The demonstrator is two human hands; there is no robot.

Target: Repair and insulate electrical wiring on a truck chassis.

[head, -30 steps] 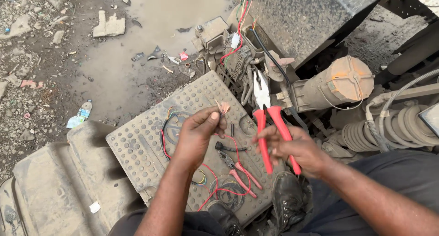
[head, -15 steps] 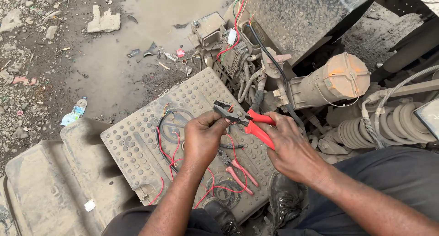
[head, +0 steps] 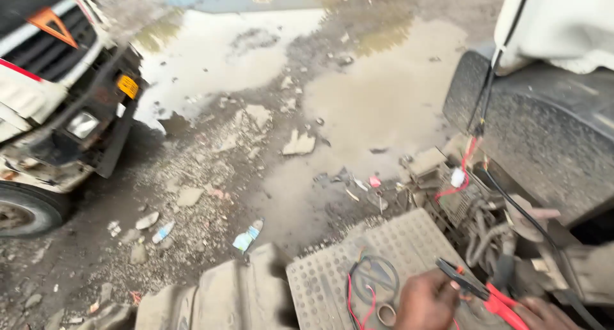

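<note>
Tilting up sharply since the earlier frames, the view now pushes both hands down to the bottom edge, where before they sat near the centre over the studded plate. Much more of the wet, rubble-strewn ground (head: 332,132) fills the middle, and the front of a parked vehicle (head: 57,93) has come into the upper left.

At lower right, the left hand (head: 427,301) is curled, its fingertips up against the dark nose of the red-handled pliers (head: 476,290); whether it pinches a wire there is too blurred to tell. The right hand (head: 543,314) is mostly cut off by the bottom edge, closed round the red handles as it was half a second ago.

Red and black wires (head: 364,288) lie looped on the perforated metal plate (head: 396,247), just left of the left hand. A dusty tyre (head: 537,138) stands at the right.

Judging by this, the grip on the pliers is unchanged; only the gaze has lifted.
</note>
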